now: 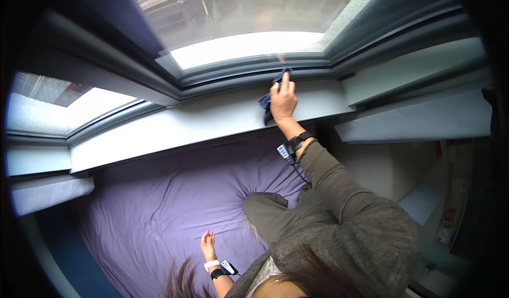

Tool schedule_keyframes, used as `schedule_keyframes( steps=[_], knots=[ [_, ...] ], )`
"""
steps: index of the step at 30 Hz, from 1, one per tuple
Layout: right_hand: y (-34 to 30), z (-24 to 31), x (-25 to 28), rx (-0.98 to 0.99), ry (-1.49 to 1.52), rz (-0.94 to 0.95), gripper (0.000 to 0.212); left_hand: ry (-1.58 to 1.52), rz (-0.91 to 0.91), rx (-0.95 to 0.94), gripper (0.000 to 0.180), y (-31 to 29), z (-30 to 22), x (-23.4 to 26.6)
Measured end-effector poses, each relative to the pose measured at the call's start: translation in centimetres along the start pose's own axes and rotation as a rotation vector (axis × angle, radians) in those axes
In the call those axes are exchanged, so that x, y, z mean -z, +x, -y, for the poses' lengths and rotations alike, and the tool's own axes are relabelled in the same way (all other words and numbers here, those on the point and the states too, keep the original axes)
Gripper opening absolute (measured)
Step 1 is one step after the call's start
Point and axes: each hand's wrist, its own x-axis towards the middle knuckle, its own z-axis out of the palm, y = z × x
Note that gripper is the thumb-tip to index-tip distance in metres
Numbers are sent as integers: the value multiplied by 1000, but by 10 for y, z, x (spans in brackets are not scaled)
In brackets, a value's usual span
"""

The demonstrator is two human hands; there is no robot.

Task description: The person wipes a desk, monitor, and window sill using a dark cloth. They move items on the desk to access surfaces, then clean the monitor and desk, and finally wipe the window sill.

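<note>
My right hand [284, 99] reaches forward to the window and presses a dark blue cloth [266, 103] against the lower edge of the grey window frame [233, 79]. Part of the cloth hangs down over the white windowsill [212, 115]. The fingers point up toward the glass, and the palm side is hidden. Low in the view, my left hand [208, 244] hovers over the purple bed sheet [175, 192] with its fingers loosely bent and apart, holding nothing.
Window glass [254, 17] rises behind the sill, with a second pane [69, 107] at the left. A pale panel [419, 120] juts out at the right below the sill. Shelves with small items [446, 226] stand at the far right. My bent leg [268, 213] rests on the bed.
</note>
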Motion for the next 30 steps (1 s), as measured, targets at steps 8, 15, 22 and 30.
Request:
schedule_keyframes(
  steps=[8,15,22,30],
  knots=[
    [-80,151,-49,231,57,-72,54,-73,-85,29,37,-39,44,43],
    [-109,216,-68,357,78,-83,55,-122,-176,136,34,-78,78,53],
    [-120,238,-64,116,454,76,41,-102,-153,150,34,-94,88,42],
    [-114,254,-58,-697,1437,355,30,-89,-179,141,33,-99,85,52]
  ],
)
